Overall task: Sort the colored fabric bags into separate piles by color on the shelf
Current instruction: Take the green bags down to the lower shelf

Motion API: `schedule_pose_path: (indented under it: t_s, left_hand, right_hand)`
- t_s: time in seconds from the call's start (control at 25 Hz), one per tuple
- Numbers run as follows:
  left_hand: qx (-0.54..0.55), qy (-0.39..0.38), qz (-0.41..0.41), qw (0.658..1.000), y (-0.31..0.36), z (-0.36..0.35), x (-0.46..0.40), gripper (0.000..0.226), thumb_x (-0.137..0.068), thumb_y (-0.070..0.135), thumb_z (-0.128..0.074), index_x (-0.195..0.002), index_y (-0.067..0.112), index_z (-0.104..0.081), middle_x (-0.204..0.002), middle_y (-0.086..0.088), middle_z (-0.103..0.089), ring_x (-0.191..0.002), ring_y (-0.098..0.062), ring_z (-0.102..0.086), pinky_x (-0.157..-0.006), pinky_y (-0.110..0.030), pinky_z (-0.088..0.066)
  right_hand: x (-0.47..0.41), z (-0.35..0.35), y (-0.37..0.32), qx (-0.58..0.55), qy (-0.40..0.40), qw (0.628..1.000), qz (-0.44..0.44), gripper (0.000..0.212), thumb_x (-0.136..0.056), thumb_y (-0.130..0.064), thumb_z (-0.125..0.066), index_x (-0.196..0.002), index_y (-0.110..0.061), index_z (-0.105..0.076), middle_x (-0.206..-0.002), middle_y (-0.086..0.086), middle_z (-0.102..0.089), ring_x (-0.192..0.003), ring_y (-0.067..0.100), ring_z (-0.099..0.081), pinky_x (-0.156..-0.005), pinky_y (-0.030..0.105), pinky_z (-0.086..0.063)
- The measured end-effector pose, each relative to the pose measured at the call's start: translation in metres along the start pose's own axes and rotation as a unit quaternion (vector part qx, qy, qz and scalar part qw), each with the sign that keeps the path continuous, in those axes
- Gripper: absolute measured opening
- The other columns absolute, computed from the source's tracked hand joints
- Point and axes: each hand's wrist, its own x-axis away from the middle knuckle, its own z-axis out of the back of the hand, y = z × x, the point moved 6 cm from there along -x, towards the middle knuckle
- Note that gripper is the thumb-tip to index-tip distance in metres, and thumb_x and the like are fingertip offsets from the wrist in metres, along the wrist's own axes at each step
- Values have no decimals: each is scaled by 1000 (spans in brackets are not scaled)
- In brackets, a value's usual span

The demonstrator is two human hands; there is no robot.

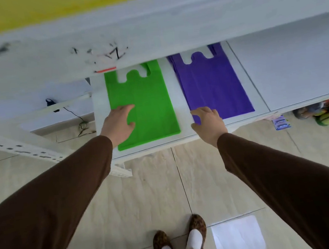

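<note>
On the white shelf [180, 109], a green bag [148, 105] and a pile of purple bags [214, 84] lie flat side by side with a strip of bare shelf between them, each long axis running front to back, the handle cut-outs pointing away from the person and partly hidden under the shelf board above. The left hand [118, 124] rests palm-down on the green bag's near-left part, fingers together and thumb spread, while the right hand [208, 121] covers the purple pile's near-left corner, fingers curled down onto it, though whether they pinch the fabric cannot be told. Both look like thin, matte non-woven fabric with square bottom corners; a blurred yellow sheet [56, 7] on the top shelf is cut off by the frame.
</note>
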Motion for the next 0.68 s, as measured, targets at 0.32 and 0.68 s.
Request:
schedule_pose_path:
  t_s: [0.32,0.68]
  left_hand:
    - [55,17,-75,995,149,115,123,59,-94,23,-59,-148,26,-35,-151,-4,-41,-139,-24,-37,-113,-36,-28]
    - [55,113,-172,977,290,236,207,47,-95,25,-56,-140,29,-44,-140,5,-50,-128,-16,-45,-104,-32,-35]
  right_hand:
    - [132,159,-16,6,71,995,65,43,-93,-25,-56,-136,-26,-52,-141,0,-51,-127,24,-47,-104,41,-44]
    - [240,330,-32,4,202,968,148,40,-94,-30,-56,-134,-28,-53,-133,-1,-58,-116,20,-55,-99,40,-48]
